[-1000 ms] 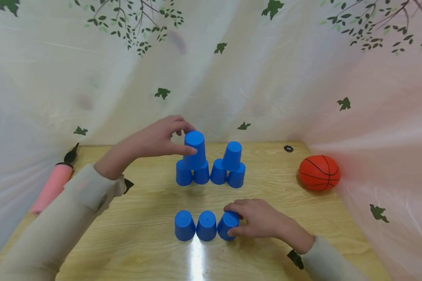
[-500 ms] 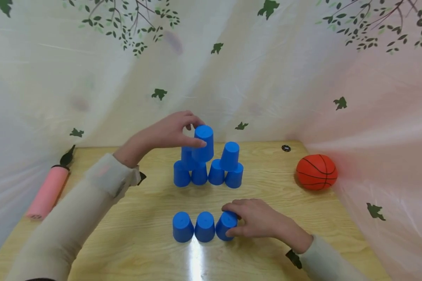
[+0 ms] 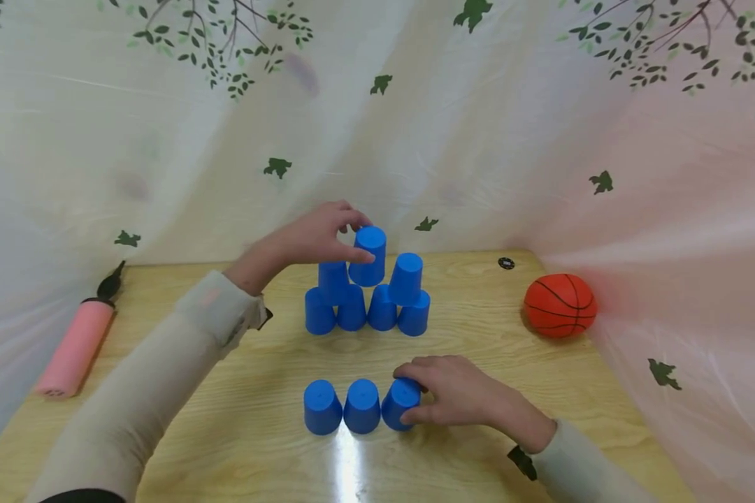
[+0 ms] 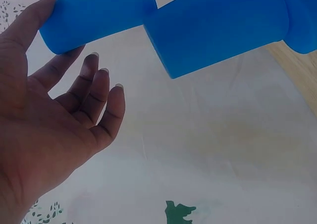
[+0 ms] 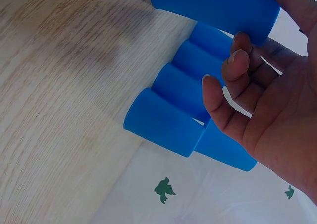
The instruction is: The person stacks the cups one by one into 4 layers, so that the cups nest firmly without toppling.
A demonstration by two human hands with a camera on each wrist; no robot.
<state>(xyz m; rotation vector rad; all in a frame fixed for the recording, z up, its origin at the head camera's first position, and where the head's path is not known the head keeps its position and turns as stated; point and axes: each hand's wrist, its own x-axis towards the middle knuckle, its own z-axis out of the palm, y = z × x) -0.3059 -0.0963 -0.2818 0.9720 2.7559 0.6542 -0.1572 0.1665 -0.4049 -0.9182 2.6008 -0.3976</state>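
Note:
At the back of the table, upside-down blue cups form a stack: a bottom row of several cups [image 3: 319,312], then a left second-level cup [image 3: 332,283] and a right second-level cup [image 3: 407,279]. My left hand [image 3: 319,234] pinches another blue cup [image 3: 371,269] by its upper part, above the gap between those two. In the left wrist view, this cup's rim meets the second-level cup [image 4: 218,30]. Nearer me, three upside-down blue cups [image 3: 361,407] stand in a line. My right hand [image 3: 459,391] grips the rightmost cup [image 3: 398,398], which stays on the table.
An orange-red toy basketball [image 3: 560,306] sits at the table's right side. A pink hand pump [image 3: 77,349] with a black nozzle lies at the left. A small black disc [image 3: 506,263] lies near the back edge, before a pale leaf-printed curtain [image 3: 478,140].
My left hand has lifted off the left second-level cup with a cup in its fingers, moved right, and lowered slightly between the two second-level cups. My right hand keeps its hold on the front cup.

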